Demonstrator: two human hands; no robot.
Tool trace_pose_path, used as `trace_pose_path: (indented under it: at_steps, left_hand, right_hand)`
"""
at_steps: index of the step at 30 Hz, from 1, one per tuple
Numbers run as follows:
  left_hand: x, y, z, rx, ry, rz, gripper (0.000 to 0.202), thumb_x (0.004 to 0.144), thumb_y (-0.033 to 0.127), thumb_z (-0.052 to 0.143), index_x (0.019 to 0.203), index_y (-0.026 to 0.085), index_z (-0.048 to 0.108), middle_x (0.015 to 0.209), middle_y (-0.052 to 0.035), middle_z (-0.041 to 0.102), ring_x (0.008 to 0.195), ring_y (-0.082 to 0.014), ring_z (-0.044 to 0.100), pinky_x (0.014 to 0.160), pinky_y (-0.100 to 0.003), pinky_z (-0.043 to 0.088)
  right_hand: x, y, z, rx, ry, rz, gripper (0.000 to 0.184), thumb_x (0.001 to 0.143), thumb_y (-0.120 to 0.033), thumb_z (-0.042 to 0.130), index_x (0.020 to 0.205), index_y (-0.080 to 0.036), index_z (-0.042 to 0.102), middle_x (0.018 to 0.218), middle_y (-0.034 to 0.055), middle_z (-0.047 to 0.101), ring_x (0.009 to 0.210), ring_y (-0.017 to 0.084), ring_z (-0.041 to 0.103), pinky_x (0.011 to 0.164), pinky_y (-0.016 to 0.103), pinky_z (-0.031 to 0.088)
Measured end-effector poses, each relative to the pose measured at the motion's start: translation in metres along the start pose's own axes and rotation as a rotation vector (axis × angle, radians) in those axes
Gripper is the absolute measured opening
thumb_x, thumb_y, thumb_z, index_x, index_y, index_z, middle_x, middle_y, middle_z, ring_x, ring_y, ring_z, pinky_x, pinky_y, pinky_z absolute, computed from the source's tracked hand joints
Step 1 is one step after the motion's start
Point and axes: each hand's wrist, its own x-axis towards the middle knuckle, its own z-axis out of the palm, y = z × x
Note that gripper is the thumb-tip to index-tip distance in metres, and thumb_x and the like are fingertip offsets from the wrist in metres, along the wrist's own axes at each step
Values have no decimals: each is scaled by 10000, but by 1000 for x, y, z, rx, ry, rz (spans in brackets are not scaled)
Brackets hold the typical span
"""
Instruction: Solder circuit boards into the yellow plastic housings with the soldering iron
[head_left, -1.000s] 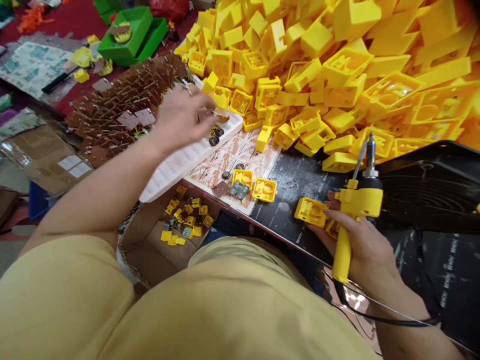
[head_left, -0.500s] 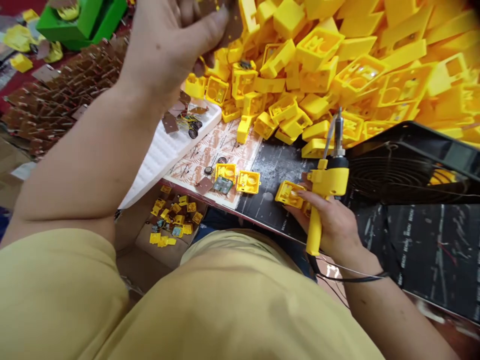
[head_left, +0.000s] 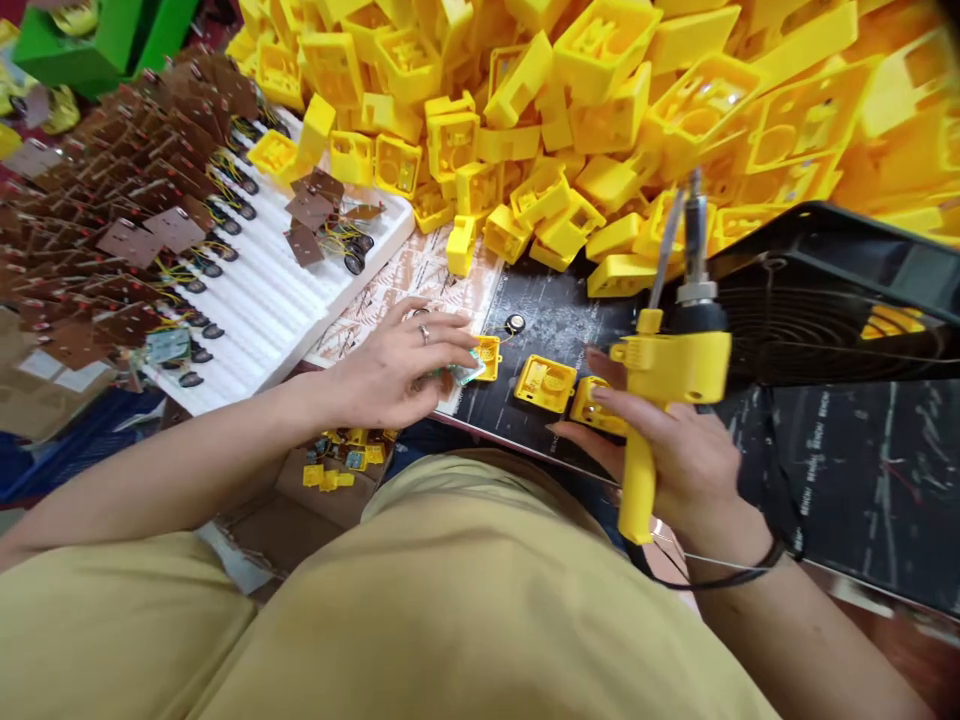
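My left hand (head_left: pixel 405 360), a ring on one finger, is low over the bench with its fingers closed around a green circuit board (head_left: pixel 469 370). Right beside that board lies an open yellow plastic case (head_left: pixel 489 357), partly covered by my fingers. A small round black speaker (head_left: pixel 514 324) on thin wires rests just behind it. In my right hand (head_left: pixel 679 450) is a yellow soldering gun (head_left: pixel 667 365), tip pointing up and away. The same hand's thumb and fingers are at another yellow case (head_left: pixel 598 405). Touching or nearly touching that one is a further open case (head_left: pixel 546 384).
Yellow cases (head_left: pixel 555 200) are heaped along the back. Left, a white foam sheet (head_left: pixel 277 310) carries rows of brown boards (head_left: pixel 127 240) with wired speakers. A black fan (head_left: pixel 810 290) stands at right. Below the bench edge, a carton (head_left: pixel 315 510) holds yellow pieces.
My left hand came down from above the heap, where it held a brown board, to the circuit board on the bench. My right hand still holds the soldering gun, shifted slightly.
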Motion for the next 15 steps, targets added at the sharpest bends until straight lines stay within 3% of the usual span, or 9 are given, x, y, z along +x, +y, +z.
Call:
trace_pose_path:
  at_steps: [2, 5, 9, 13, 15]
  left_hand:
    - [4, 6, -9, 29, 35, -74, 289, 832, 188, 503, 1069, 212, 666, 1212, -64, 701, 1197, -213, 603, 1095, -442, 390]
    - [22, 15, -15, 136, 102, -189, 252, 908, 300, 486, 1003, 212, 703, 1037, -55, 731, 1016, -216, 644, 967, -405, 450]
    - [50, 20, -2, 309, 1, -132, 272, 920, 334, 505, 985, 195, 730, 1017, -81, 700, 1035, -272, 592, 911, -438, 426]
    - [71, 16, 7, 334, -175, -125, 223, 877, 250, 547, 969, 182, 738, 1046, -98, 682, 1047, -284, 573, 870, -427, 425]
    - [74, 12, 6, 302, -192, -129, 191, 863, 215, 553, 905, 183, 736, 1033, -87, 686, 1026, -271, 581, 864, -413, 427]
  right_hand:
    - [1, -4, -10, -4, 61, 48, 394, 773, -170, 800, 1101, -256, 600, 996, 6, 741, 806, 178, 719, 780, 314, 594]
    - [2, -10, -23, 40, 102, 114, 307, 774, -99, 780, 1002, -251, 640, 771, -61, 722, 578, 97, 651, 571, 216, 517]
    - [-5, -10, -33, 68, 105, 146, 224, 765, -85, 779, 913, -216, 674, 615, -68, 652, 509, 91, 608, 504, 218, 449]
    - [-15, -2, -38, 125, 53, 62, 331, 796, -115, 760, 1092, -236, 676, 615, -85, 640, 490, 82, 589, 513, 209, 454]
    - [-18, 1, -44, 165, 18, 4, 387, 862, -206, 717, 1235, -257, 630, 621, -84, 639, 495, 81, 589, 512, 198, 460]
